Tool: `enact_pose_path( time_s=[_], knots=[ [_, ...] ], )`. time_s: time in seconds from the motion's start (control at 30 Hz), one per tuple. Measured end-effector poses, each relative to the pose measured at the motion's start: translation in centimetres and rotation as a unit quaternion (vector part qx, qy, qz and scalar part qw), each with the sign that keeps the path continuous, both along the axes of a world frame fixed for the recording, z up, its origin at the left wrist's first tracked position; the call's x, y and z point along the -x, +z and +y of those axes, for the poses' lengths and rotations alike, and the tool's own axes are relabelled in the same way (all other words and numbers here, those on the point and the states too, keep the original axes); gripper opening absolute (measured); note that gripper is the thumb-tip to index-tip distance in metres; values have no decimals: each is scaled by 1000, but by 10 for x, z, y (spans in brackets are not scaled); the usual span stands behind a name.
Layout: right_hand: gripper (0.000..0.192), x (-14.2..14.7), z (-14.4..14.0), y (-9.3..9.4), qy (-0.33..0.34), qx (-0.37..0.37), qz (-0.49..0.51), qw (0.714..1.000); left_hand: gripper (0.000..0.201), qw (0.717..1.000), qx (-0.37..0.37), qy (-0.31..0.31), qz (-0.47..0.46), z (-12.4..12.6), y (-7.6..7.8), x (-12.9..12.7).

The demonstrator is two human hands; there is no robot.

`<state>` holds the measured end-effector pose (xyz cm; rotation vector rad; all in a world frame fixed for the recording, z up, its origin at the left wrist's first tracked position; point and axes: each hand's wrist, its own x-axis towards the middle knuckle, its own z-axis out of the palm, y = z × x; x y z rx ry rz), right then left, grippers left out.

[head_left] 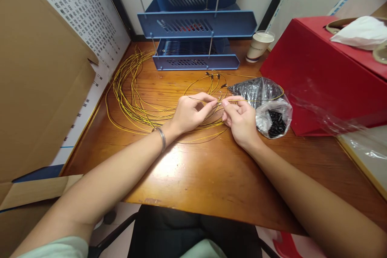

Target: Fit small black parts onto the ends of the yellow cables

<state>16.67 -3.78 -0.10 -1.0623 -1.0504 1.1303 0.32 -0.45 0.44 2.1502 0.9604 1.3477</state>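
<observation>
A loose bundle of thin yellow and black wires (121, 88) lies looped across the wooden table, running under both hands. My left hand (193, 111), with a bracelet on its wrist, pinches a wire between thumb and index finger. Close beside it, my right hand (240, 119) pinches a wire as well, and the fingertips of the two hands nearly meet. What exactly sits between the fingertips is too small to make out. Just beyond the hands, several wire ends carry small black connectors (223, 86). An open clear plastic bag (273, 119) of small black pieces lies right of my right hand.
Blue tiered trays (196, 62) stand at the back, with a paper cup (260, 46) to their right. A large red box (317, 76) with tissue on top fills the right side. Cardboard (39, 80) rises at the left. The table's front edge is near my lap.
</observation>
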Motion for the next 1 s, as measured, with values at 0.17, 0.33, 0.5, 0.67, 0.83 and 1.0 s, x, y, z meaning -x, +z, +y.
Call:
enact_pose_path(
  time_s=[0.17,0.33,0.5,0.67,0.83,1.0],
  knots=[
    [26,1,-1,1,8,-15,-22,1000,18,1000,-23,-14,8,0,1,0],
    [25,1,-2,0,-8,-17,-24,1000,16,999,-42,-14,6,0,2,0],
    [23,2,-4,3,-25,-39,-49,998,14,998,-57,-10,2,1,1,0],
    [22,2,-5,4,-21,-43,-58,997,13,998,-61,-10,0,1,2,0],
    [23,2,-3,2,-18,-41,-41,998,14,998,-65,-3,-12,2,3,0],
    [23,3,-3,1,-16,-50,-63,997,13,998,-68,-12,-8,2,3,0]
  ],
)
